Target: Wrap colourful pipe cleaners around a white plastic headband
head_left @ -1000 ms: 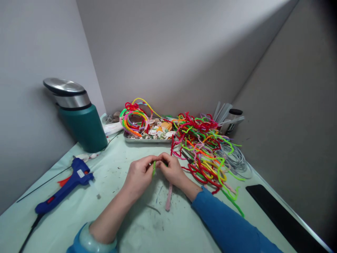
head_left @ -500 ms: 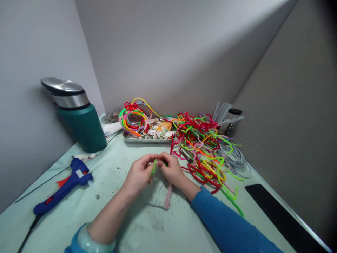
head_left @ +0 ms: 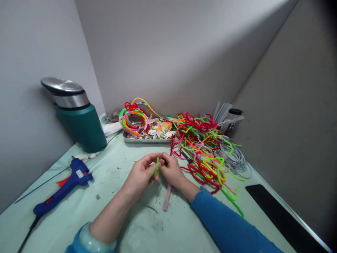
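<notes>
My left hand (head_left: 144,170) and my right hand (head_left: 171,169) meet above the middle of the table, fingertips together. A short green pipe cleaner (head_left: 157,168) is pinched in my left hand, its upper end sticking up past the thumb. My right fingers are closed at the same spot, and a bit of green shows between them too; whether it is the same piece I cannot tell. Below my right hand a pink pipe cleaner (head_left: 167,198) hangs down or lies on the table, its upper part hidden by the hand.
A metal tray (head_left: 147,140) with shells and a coiled pipe-cleaner ring stands at the back. Right of it lies a tangled heap of pipe cleaners (head_left: 200,140) beside coiled grey wire (head_left: 234,160). At left are a blue glue gun (head_left: 65,186) and a green flask (head_left: 81,126).
My left hand has shifted slightly right, and the green pipe cleaner has turned a little in it. The pink strip's lower end has swung left, and the thin line by it looks different.
</notes>
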A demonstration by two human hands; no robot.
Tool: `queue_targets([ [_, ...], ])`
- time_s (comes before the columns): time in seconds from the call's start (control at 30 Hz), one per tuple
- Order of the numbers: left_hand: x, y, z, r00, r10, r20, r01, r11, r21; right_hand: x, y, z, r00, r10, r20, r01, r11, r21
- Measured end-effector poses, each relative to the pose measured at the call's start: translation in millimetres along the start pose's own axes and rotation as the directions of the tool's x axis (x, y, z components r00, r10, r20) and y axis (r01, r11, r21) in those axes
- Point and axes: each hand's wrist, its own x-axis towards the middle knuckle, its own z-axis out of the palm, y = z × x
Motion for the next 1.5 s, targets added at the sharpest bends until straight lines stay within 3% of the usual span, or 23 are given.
queue_targets([
  [0.1,1,-1,-6,0.982,0.175,-0.069,-0.144,0.937,0.319,0,-1,0,0.999,0.015,0.03,-0.015,1.0,0.024],
  [0.2,-1,0,-13,0.89,0.449,-0.084,-0.261,0.65,0.714,1,-4,-1,0.999,0.023,0.048,-0.025,0.999,0.038],
  [0.27,-1,1,-17,0.826,0.562,-0.039,-0.273,0.46,0.845,1,-5,-1,0.998,0.027,0.056,-0.03,0.998,0.056],
  [0.37,0,0,-21,0.807,0.59,0.033,-0.289,0.345,0.893,1,-6,-2,0.997,0.025,0.079,-0.032,0.995,0.092],
  [0.57,3,-5,-21,0.865,0.49,0.106,-0.314,0.365,0.876,0,-5,-2,0.993,0.005,0.116,-0.013,0.998,0.068],
  [0.9,2,-3,-17,0.945,0.327,-0.025,-0.109,0.385,0.916,0,-5,-3,0.993,0.038,0.116,-0.05,0.993,0.103],
  [1.27,3,-6,-17,0.963,0.264,-0.058,-0.053,0.394,0.917,-1,-4,-1,0.991,0.031,0.128,-0.042,0.995,0.089],
  [1.5,11,-7,-21,0.971,0.137,-0.194,0.053,0.671,0.74,-3,-10,-3,0.993,-0.014,0.118,0.006,0.998,0.061],
])
